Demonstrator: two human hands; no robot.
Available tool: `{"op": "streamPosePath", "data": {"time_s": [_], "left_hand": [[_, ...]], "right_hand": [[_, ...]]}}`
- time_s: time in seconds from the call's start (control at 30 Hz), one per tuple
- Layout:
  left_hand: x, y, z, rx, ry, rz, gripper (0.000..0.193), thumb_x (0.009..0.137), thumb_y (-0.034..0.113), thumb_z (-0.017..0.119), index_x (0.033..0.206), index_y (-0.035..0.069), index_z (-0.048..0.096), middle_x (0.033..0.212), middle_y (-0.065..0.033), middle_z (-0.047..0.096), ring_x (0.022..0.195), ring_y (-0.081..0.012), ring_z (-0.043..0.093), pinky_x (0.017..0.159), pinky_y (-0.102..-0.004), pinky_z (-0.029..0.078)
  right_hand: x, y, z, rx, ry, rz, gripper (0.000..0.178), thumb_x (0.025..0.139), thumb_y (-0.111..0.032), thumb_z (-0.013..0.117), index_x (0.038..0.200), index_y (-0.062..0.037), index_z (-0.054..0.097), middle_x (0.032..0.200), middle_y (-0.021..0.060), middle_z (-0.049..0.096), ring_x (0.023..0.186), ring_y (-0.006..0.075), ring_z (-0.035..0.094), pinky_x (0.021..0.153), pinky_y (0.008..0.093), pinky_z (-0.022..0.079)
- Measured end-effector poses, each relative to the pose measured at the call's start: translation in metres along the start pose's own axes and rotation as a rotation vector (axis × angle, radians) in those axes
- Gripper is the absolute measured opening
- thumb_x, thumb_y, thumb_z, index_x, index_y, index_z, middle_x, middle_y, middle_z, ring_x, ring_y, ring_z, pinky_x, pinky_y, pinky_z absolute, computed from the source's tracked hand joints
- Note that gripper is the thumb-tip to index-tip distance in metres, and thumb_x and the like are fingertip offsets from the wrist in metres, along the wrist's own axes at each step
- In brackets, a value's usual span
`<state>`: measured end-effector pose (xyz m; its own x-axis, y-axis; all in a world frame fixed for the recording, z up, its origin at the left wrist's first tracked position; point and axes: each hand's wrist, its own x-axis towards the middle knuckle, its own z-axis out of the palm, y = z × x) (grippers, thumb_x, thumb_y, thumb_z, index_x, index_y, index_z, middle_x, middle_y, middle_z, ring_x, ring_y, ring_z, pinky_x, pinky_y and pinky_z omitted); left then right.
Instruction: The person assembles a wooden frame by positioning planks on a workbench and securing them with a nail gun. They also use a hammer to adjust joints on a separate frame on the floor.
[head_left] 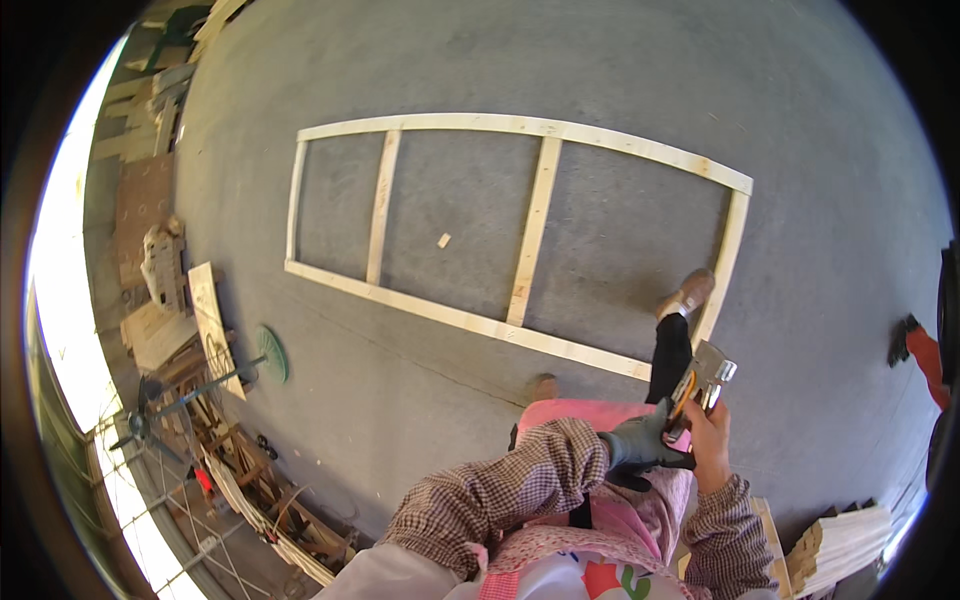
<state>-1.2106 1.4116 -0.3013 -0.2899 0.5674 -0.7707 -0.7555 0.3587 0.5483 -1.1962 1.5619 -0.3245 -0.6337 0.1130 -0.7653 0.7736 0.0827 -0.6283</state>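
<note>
In front of my lap, my two hands meet at a metal-headed tool, with a blocky silver head and orange and dark parts lower down. Its exact kind I cannot make out. My left hand, in a grey-green glove, is closed at the tool's lower left side. My right hand, bare, has its fingers wrapped round the tool from the right. Beyond them a wooden frame of pale boards lies flat on the floor, with two crosspieces between its long sides. My brown shoe is inside its right end section.
A small wood block lies inside the frame. At left stand a fan, a leaning board and piled scrap wood. Stacked boards are at lower right. Another person's red-clad leg shows at the right edge.
</note>
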Motion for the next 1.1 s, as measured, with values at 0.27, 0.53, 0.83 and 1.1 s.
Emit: {"op": "streamPosePath", "data": {"time_s": [0.27, 0.53, 0.83, 1.1], "left_hand": [[0.16, 0.126, -0.101, -0.09, -0.005, -0.174, 0.064, 0.072, 0.023, 0.071, 0.122, 0.007, 0.034, 0.1, -0.0047, 0.057, 0.088, -0.0138, 0.054, 0.076, -0.0289, 0.046], [0.353, 0.14, -0.211, -0.251, -0.053, -0.043, 0.052, 0.072, 0.023, 0.072, 0.114, 0.005, 0.047, 0.1, -0.0058, 0.058, 0.09, -0.0141, 0.053, 0.081, -0.0285, 0.043], [0.505, 0.113, -0.294, -0.259, -0.199, -0.239, 0.054, 0.074, 0.02, 0.069, 0.121, 0.01, 0.045, 0.101, -0.0044, 0.058, 0.082, -0.015, 0.054, 0.068, -0.0305, 0.047], [0.571, 0.05, -0.336, -0.103, -0.488, 0.042, 0.073, 0.054, 0.022, 0.073, 0.123, 0.025, 0.048, 0.13, -0.005, 0.037, 0.119, -0.0287, 0.033, 0.102, -0.0358, 0.026]], "right_hand": [[0.212, -0.106, -0.028, -0.09, 0.072, 0.018, 0.013, 0.079, -0.01, 0.051, 0.088, -0.0002, 0.053, 0.065, 0.0022, 0.051, 0.06, 0.0116, 0.049, 0.053, 0.0302, 0.04], [0.419, -0.114, -0.031, -0.07, 0.116, 0.202, 0.016, 0.078, -0.013, 0.054, 0.081, 0.0024, 0.051, 0.063, 0.0049, 0.049, 0.06, 0.0127, 0.047, 0.054, 0.0305, 0.039], [0.588, -0.033, -0.02, -0.112, 0.266, 0.105, 0.022, 0.078, -0.018, 0.052, 0.084, 0.0036, 0.053, 0.071, 0.0182, 0.058, 0.068, 0.0305, 0.058, 0.063, 0.037, 0.044], [0.629, -0.018, -0.001, -0.374, 0.321, 0.097, 0.034, 0.082, -0.027, 0.055, 0.096, 0.0029, 0.05, 0.082, 0.0271, 0.059, 0.079, 0.0412, 0.058, 0.07, 0.0437, 0.046]]}}
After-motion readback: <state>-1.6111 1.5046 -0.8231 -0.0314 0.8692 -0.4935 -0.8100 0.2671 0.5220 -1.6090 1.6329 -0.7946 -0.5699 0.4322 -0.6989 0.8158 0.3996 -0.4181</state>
